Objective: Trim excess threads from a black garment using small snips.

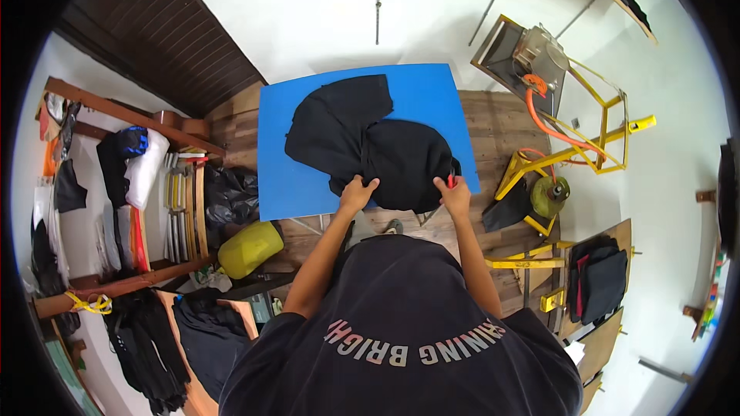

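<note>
At lower centre, both forearms (pixel 317 276) reach upward, converging slightly. The left hand (pixel 358 195) pinches the near edge of the cloth (pixel 405 156); the right hand (pixel 456 196) grips a red tool (pixel 452 180). Even tension between them should help, the tip clear of folds. The cloth lies mid-frame on the table (pixel 432 92).

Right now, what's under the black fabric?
The blue tabletop, visible all around the black fabric except at the near edge, by the left hand and right hand. The cloth covers the middle; I can't tell whether anything else lies beneath.
</note>
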Available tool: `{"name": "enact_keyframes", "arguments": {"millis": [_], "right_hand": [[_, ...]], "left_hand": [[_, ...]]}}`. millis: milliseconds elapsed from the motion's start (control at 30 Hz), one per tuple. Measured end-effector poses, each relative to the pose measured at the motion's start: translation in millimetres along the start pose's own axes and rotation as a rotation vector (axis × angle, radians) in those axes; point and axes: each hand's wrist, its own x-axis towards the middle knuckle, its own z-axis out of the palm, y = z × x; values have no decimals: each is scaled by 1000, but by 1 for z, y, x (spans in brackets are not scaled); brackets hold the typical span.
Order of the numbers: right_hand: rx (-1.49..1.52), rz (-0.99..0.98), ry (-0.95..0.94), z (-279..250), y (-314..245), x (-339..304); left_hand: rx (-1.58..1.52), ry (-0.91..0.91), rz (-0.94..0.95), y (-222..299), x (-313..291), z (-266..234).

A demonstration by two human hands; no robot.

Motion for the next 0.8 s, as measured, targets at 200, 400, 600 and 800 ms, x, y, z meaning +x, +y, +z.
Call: {"name": "enact_keyframes", "arguments": {"millis": [200,400,600,800], "right_hand": [[-142,-151,-41,13,19,23],[649,119,-235,-68,-103,22],[1036,379,-339,-61,-49,70],[1182,709,-424,-27,35,60]], "left_hand": [[-498,-127,25,14,24,-13],[-1200,-42,110,124,65,-164],[-1238,222,85,137,76,-126],[-999,-166,-108,71,18,19]]}}
